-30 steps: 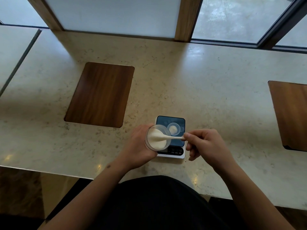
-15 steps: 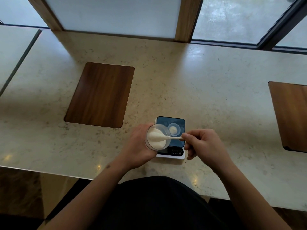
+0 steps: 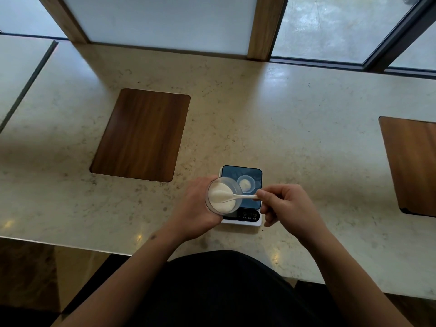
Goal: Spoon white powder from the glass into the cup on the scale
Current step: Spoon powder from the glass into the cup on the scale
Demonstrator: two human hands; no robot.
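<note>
My left hand (image 3: 195,206) holds a clear glass (image 3: 223,195) with white powder in it, raised over the left front corner of the scale (image 3: 245,219). My right hand (image 3: 286,204) pinches the handle of a white spoon (image 3: 236,197), whose bowl lies inside the glass on the powder. On the scale's dark platform stands a small clear cup (image 3: 246,184) with a little white powder at its bottom, just right of the glass rim.
The scale sits on a pale stone counter (image 3: 283,119) near its front edge. A dark wooden inset panel (image 3: 141,134) lies to the left and another one (image 3: 410,164) at the far right. Windows run along the back.
Little has moved: the spoon's bowl stays in the glass, and my right hand has shifted very slightly left.
</note>
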